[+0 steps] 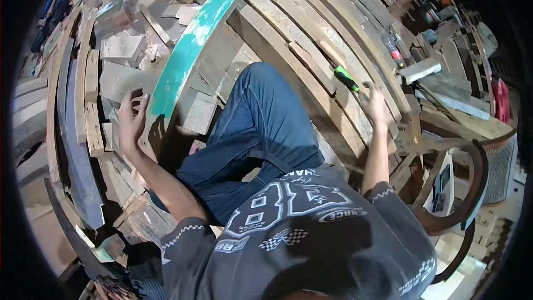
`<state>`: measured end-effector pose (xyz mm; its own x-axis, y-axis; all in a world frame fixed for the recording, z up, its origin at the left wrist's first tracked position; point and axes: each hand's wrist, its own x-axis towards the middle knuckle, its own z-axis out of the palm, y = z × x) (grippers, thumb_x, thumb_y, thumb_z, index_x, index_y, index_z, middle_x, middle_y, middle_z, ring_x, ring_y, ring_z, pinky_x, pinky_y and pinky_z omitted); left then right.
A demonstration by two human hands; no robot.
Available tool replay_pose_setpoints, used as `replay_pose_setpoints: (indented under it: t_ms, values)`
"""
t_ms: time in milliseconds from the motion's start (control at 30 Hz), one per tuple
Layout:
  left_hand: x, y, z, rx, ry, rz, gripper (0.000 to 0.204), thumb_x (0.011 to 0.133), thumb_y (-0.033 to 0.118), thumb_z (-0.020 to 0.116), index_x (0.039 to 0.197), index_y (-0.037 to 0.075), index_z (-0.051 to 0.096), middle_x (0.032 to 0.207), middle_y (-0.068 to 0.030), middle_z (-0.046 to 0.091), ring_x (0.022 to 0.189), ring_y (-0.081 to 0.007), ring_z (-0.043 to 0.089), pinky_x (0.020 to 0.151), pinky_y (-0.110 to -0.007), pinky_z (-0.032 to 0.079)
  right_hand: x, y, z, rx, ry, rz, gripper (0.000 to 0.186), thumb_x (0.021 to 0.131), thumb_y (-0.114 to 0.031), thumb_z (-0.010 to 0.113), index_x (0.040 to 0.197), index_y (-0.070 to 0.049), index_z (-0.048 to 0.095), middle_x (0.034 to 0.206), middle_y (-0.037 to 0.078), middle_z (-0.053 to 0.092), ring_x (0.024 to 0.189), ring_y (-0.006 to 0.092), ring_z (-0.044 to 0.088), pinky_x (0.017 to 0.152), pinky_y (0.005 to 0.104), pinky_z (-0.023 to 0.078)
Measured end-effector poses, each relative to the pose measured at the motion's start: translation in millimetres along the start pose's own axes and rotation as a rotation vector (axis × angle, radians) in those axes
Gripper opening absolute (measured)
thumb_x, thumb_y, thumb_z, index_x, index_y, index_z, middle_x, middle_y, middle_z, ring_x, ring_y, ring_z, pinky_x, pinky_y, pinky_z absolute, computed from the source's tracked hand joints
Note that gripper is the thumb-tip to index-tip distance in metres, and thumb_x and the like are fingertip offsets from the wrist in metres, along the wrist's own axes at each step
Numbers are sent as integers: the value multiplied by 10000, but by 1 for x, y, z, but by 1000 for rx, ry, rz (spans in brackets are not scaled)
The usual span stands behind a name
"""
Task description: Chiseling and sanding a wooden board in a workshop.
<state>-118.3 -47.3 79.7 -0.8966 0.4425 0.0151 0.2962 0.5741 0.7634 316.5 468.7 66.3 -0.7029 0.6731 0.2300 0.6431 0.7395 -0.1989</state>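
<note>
Plank point(197, 39) with green paint stretches away from the seated person point(300, 228), and its near end lies just beside the left hand point(132, 116). The fingers of this hand are loosely bent and hold nothing that can be seen; whether a fingertip touches the plank's edge, one cannot tell. Well to the right of the plank, the right hand point(377, 105) is beside a green-and-black tool handle point(346, 78). Its fingers are partly stretched, but it cannot be told whether they pinch the end of the tool or only come near to it. The step in hand seems, by judgement, to be a moment of placing or reaching, without firm grip on the plank. Moving the plank would call for fingers closed around its edge; using the tool would call for a full grasp on its handle. The plank is long and flat, its paint worn into whitish patches. To its right run long wooden beams point(294, 69), rough and straight-sided, though the lens bends them. To its left are scattered pale wood scraps point(122, 49), flat and angular. Nearer than the beams, soft creased jeans point(266, 105) cover the folded legs.
</note>
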Motion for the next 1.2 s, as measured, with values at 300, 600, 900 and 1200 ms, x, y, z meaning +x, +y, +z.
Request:
replay_pose_setpoints:
  t_ms: [300, 600, 900, 1200]
  values:
    - [17, -81, -25, 63, 91, 162, 366, 932, 302, 653, 1149, 8, 633, 1083, -170, 683, 952, -267, 669, 799, -370, 533, 71, -33, 109, -276, -257, 85, 454, 852, -161, 578, 1292, -64, 526, 1193, 268, 618, 1090, 411, 623, 909, 538, 493]
    - [-6, -87, -46, 117, 334, 9, 376, 879, 320, 693, 1085, 9, 654, 1033, -196, 667, 841, -304, 676, 766, -383, 538, 84, 2, 89, -210, -234, -73, 466, 888, -229, 659, 1282, -31, 510, 1047, 243, 656, 926, 428, 655, 778, 508, 528]
    - [-6, -98, -31, 105, 254, 8, 363, 890, 319, 699, 1068, 8, 643, 1014, -161, 669, 908, -276, 657, 799, -376, 525, 82, -168, -2, 566, 85, -354, 421, 1002, -235, 493, 1385, -60, 497, 1141, 143, 640, 961, 232, 624, 794, 395, 528]
    - [-9, -111, -25, 169, 277, 49, 389, 885, 330, 701, 1049, -17, 639, 967, -163, 652, 848, -290, 648, 780, -383, 518, -18, -468, 7, 766, -581, -1499, 375, 634, -301, 772, 862, -80, 574, 758, 84, 458, 674, 283, 512, 623, 412, 424]
